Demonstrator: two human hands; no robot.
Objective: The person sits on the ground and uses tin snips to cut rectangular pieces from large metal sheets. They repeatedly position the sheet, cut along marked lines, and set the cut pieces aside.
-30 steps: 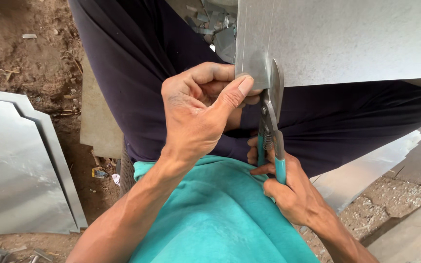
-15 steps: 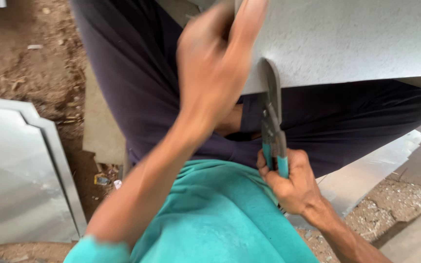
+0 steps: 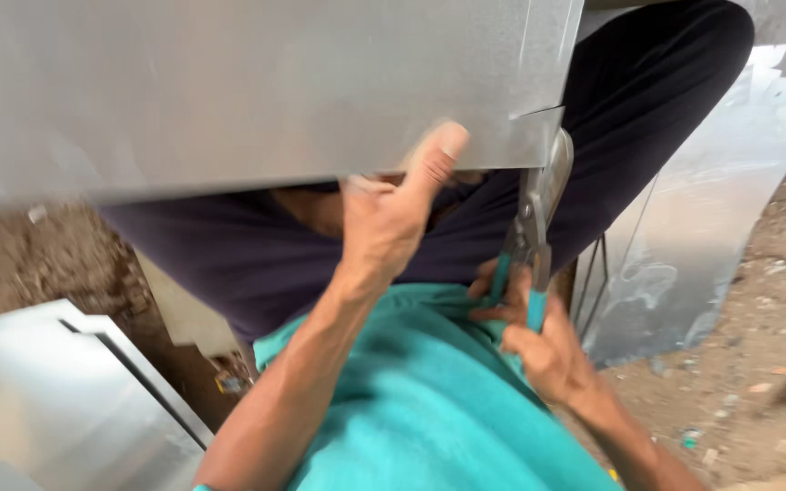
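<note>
Snips (image 3: 533, 227), gripped at their teal handles by the right hand (image 3: 539, 341), bite the lower edge of the metal sheet (image 3: 256, 86) pinched by the left hand (image 3: 393, 214); any wobble risks a crooked cut or nicked thumb.

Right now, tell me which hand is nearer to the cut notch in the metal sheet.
Left. The left hand grips the metal sheet's lower edge, thumb up, just beside the notch. The right hand sits lower, holding the snips by their teal handles.
</note>
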